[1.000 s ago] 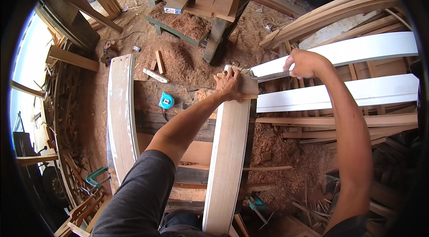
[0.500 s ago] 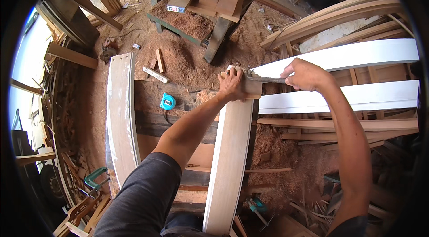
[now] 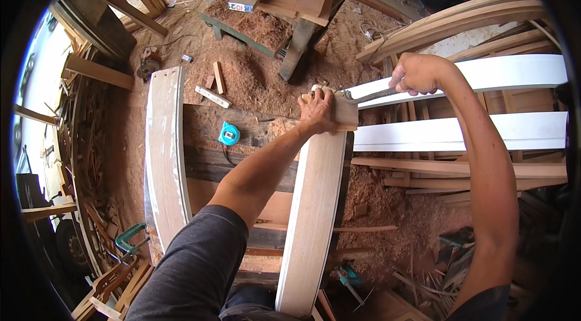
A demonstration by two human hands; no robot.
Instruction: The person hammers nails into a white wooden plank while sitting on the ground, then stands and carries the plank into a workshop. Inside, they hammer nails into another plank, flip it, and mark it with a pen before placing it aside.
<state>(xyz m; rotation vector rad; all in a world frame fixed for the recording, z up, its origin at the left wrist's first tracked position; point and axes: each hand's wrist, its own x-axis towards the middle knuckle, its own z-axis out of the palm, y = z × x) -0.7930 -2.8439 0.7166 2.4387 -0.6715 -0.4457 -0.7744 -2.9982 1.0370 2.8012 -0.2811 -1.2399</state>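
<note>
A long pale board with a white edge [image 3: 311, 218] runs away from me across the bench. At its far end lies a short brown wood block [image 3: 345, 116]. My left hand [image 3: 316, 109] is closed over the block and the board end, pressing down. My right hand [image 3: 420, 74] is closed round a dark metal bar [image 3: 374, 97], a pry-bar-like tool. The bar's far tip rests at the block's top edge, close to my left fingers, and slopes up to my right hand. What the tip catches on is too small to tell.
A second white-edged board [image 3: 167, 157] lies on the left. Between the boards sits a blue tape measure [image 3: 229, 134]. White-painted planks [image 3: 460, 130] extend rightward. Green clamps [image 3: 131, 238] are near the front. Ahead, a sawdust-covered stand [image 3: 257, 21] holds lumber; shavings and offcuts litter the floor.
My right hand has risen and shifted slightly right, tilting the bar from nearly level to sloping upward. My left hand stays on the block. The whole view has shifted a little.
</note>
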